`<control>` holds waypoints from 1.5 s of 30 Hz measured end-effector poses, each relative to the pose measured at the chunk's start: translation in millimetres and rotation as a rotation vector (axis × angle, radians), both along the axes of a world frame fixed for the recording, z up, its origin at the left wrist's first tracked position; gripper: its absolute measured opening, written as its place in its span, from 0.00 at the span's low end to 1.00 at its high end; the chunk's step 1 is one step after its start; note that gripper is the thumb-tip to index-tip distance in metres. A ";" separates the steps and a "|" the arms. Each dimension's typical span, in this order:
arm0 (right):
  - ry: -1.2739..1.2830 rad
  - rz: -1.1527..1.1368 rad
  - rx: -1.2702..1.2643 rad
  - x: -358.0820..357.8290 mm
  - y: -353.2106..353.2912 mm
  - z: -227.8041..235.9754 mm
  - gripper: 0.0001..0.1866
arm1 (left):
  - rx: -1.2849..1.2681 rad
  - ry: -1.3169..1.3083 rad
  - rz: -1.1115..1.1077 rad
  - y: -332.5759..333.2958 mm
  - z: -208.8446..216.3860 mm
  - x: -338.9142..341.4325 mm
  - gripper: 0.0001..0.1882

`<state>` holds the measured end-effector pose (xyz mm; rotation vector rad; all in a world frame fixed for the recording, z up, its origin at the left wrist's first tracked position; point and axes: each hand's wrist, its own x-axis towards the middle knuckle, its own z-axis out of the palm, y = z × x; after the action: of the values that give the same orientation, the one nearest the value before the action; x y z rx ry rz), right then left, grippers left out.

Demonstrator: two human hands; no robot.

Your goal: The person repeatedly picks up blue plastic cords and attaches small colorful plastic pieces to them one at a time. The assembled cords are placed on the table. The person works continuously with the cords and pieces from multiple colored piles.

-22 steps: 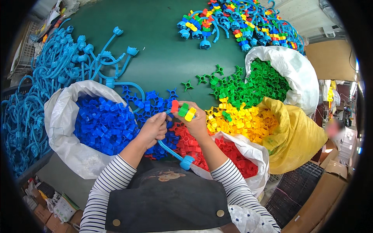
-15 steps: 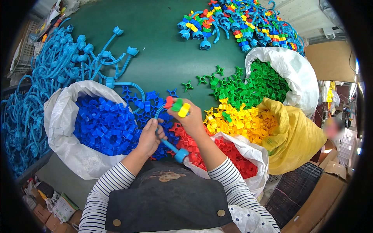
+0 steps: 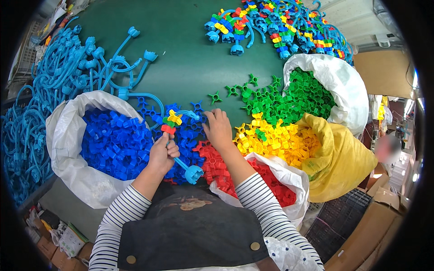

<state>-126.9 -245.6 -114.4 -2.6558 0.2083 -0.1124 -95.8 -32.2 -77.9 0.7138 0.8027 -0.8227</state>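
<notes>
My left hand [image 3: 161, 153] is closed on a light blue plastic tube [image 3: 180, 163] that ends in a flower-shaped cup [image 3: 193, 174]. Threaded on the tube just above this hand are a red ring piece [image 3: 167, 129], a green one and a yellow one [image 3: 175, 117]. The tube's other end bends right, beyond the yellow piece. To its right, my right hand [image 3: 219, 129] holds nothing that I can see, its fingers stretched forward. Beside those fingertips lie loose blue knobbed ring pieces [image 3: 197, 106].
White sacks spill blue pieces [image 3: 115, 140] at left, red pieces [image 3: 275, 185] and green pieces [image 3: 309, 92] at right. A yellow sack [image 3: 343, 158] holds yellow pieces. Bare blue tubes [image 3: 68, 67] heap at far left; ring-covered tubes [image 3: 282, 27] pile at the back right of the green table [image 3: 181, 54].
My right hand has let go of the threaded end of the tube and opened, staying just right of it. The tube with its rings has swung left and tilted over my left hand.
</notes>
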 end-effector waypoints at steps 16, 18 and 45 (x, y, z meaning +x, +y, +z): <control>-0.425 -0.132 0.479 17.9 2.2 58.0 0.16 | -0.015 0.032 -0.017 -24.0 13.7 14.7 0.13; -0.454 -0.109 0.417 27.2 3.4 67.1 0.16 | -0.020 -0.055 -0.104 -28.2 23.6 17.1 0.14; -0.398 -0.376 0.688 195.5 -93.8 82.5 0.11 | 1.101 -1.118 -0.343 -4.3 8.1 121.8 0.36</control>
<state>68.6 -339.4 -31.9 -1.8426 0.5059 -0.5725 26.0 -36.5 -69.8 2.0779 0.0104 -0.0859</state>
